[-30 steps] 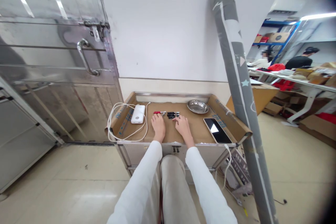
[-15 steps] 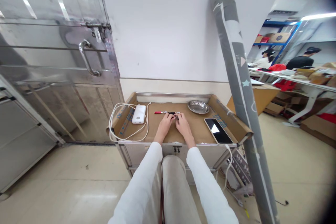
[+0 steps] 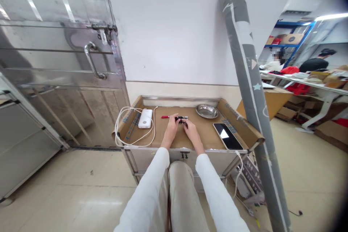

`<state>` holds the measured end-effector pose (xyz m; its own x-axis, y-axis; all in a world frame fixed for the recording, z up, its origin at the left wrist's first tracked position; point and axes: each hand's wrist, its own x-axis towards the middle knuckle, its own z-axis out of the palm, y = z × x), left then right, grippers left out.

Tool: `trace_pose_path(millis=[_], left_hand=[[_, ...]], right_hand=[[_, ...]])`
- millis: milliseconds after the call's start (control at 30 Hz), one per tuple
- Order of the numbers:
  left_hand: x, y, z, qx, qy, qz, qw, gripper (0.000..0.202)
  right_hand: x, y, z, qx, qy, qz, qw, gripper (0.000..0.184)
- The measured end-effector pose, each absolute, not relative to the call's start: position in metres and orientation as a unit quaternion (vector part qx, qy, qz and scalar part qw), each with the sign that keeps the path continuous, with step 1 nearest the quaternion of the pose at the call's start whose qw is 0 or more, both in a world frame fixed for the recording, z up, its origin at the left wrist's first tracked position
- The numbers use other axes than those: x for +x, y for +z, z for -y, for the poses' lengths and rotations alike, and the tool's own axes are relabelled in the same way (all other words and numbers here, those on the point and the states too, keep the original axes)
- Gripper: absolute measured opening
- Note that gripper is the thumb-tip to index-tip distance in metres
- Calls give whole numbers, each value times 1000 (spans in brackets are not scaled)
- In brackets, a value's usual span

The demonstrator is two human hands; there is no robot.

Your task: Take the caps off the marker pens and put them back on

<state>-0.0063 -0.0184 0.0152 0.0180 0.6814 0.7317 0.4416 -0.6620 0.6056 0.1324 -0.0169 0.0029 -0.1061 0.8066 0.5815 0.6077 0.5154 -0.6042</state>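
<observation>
A small black part (image 3: 182, 121) sits between the fingertips of both my hands, over the middle of the brown-covered tabletop. My left hand (image 3: 171, 129) is closed in a pinch on its left side. From the right, my right hand (image 3: 192, 132) pinches the same part. Its exact kind is too small to make out. Just behind the fingers lies a slim pen-like stick with a red end (image 3: 164, 117); my left fingers cover its middle. Beyond my right hand stands a shallow oval metal dish (image 3: 207, 111).
A white power bank (image 3: 145, 118) with a looped white cable (image 3: 154, 123) lies on the left. At the right lies a phone (image 3: 227, 136). A tall grey patterned roll (image 3: 248, 58) leans on the wall beside the cart. Two people sit at a far bench.
My fingers have shifted slightly, and more of the black part shows between them. The whole view has moved a little; the other things keep their places on the tabletop.
</observation>
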Motion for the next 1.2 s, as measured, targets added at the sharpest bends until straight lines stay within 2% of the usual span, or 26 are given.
trace_pose_path(millis=[300, 533, 1200], left_hand=[[-7, 20, 20, 705, 565, -427, 34, 21], [-7, 25, 25, 698, 575, -426, 8, 17], [-6, 31, 31, 712, 566, -416, 24, 17]], right_hand=[[136, -2, 15, -493, 133, 720, 470, 25], [136, -2, 15, -531, 93, 711, 452, 24], [137, -1, 17, -529, 92, 714, 449, 19]])
